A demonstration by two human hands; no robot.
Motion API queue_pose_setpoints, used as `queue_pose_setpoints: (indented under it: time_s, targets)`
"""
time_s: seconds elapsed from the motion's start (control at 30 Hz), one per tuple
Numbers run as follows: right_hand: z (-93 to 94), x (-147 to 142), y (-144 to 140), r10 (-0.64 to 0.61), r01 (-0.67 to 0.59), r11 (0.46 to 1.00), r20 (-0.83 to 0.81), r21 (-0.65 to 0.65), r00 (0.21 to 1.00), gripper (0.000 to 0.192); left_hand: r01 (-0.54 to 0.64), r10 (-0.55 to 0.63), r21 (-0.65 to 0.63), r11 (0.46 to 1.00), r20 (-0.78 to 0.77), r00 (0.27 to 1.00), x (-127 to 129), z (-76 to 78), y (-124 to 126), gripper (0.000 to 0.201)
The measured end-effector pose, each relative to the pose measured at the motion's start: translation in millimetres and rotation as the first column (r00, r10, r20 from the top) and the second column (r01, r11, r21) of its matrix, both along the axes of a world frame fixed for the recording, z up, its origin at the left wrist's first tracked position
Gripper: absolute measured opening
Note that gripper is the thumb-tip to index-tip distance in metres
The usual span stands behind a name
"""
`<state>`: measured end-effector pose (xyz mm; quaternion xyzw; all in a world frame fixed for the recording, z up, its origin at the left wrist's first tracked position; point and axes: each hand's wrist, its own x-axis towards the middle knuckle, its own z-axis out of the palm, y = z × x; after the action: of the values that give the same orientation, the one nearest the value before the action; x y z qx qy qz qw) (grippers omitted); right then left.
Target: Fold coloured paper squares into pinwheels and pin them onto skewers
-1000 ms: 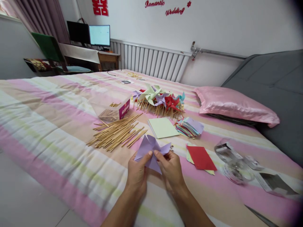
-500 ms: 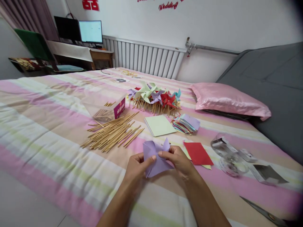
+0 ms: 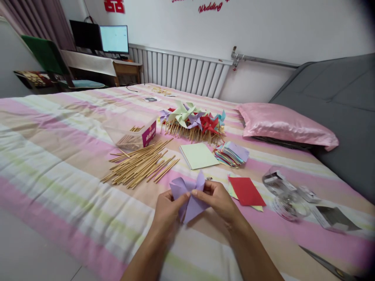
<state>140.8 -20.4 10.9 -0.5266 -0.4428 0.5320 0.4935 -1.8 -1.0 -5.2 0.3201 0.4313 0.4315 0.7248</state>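
Note:
Between my hands is a purple paper pinwheel (image 3: pixel 191 208), partly folded, with its corners bent up and inward. My left hand (image 3: pixel 168 207) grips its left side, the thumb pressed close to the middle. From the right, my right hand (image 3: pixel 221 201) pinches it, and the two thumb tips nearly meet at the centre. My fingers behind the paper are hidden. Just beyond my right hand lies a tiny metallic piece (image 3: pixel 209 178), too small to name. Red paper (image 3: pixel 247 191) over pale yellow sheets lies to the right of that hand.
Wooden sticks (image 3: pixel 140 166) lie beside a clear plastic box (image 3: pixel 125 136). Finished pinwheels (image 3: pixel 190 117) stand behind a pale green paper stack (image 3: pixel 199 155) and coloured squares (image 3: pixel 233 154). At right are a clear round container (image 3: pixel 288 205), scissors (image 3: pixel 325 265) and a pink pillow (image 3: pixel 287 125).
Both thumbs have come together at the paper's middle. The purple paper has shifted slightly left and its corners are drawn further inward. The small metallic piece shows more clearly.

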Motion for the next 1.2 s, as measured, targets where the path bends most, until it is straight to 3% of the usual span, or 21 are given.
queue_pose_setpoints:
  time_s: [0.13, 0.23, 0.33, 0.4, 0.47, 0.6, 0.77, 1.2]
  targets:
    - [8.5, 5.8, -4.0, -0.158, 0.130, 0.977, 0.165, 0.170, 0.974, 0.049, -0.139, 0.143, -0.053, 0.989, 0.071, 0.987, -2.7, 1.9, 4.3, 0.028]
    - [20.2, 11.3, -13.9, -0.250, 0.164, 0.947, 0.314, 0.275, 0.916, 0.034, -0.209, 0.222, -0.103, 0.972, 0.140, 0.965, -5.4, 3.5, 7.4, 0.026]
    - [29.0, 9.2, -23.9, 0.025, -0.077, 0.990, 0.391, 0.119, 0.920, 0.026, -0.225, 0.243, -0.117, 0.967, 0.173, 0.954, -7.1, 3.1, 9.9, 0.025]
    - [28.3, 3.2, -25.8, 0.194, -0.225, 0.974, 0.405, 0.029, 0.894, 0.033, -0.214, 0.231, -0.103, 0.971, 0.193, 0.954, -8.0, 2.3, 11.0, 0.025]
    - [21.9, -4.5, -22.7, 0.220, -0.264, 0.963, 0.422, 0.049, 0.880, 0.040, -0.197, 0.212, -0.089, 0.976, 0.210, 0.954, -9.0, 1.5, 11.6, 0.023]
    - [2.8, -17.0, -11.2, 0.102, -0.176, 0.970, 0.376, 0.167, 0.921, 0.029, -0.177, 0.191, -0.083, 0.981, 0.207, 0.960, -10.7, 0.8, 11.6, 0.021]
    - [-5.0, -24.9, -6.2, -0.002, -0.049, 0.980, 0.259, 0.191, 0.966, 0.010, -0.162, 0.173, -0.070, 0.984, 0.211, 0.962, -9.2, 1.5, 9.3, 0.020]
    - [-2.5, -34.8, -6.3, -0.236, 0.234, 0.972, 0.166, 0.033, 0.957, 0.032, -0.191, 0.188, 0.001, 0.982, 0.176, 0.966, -2.1, -1.1, 3.0, 0.015]
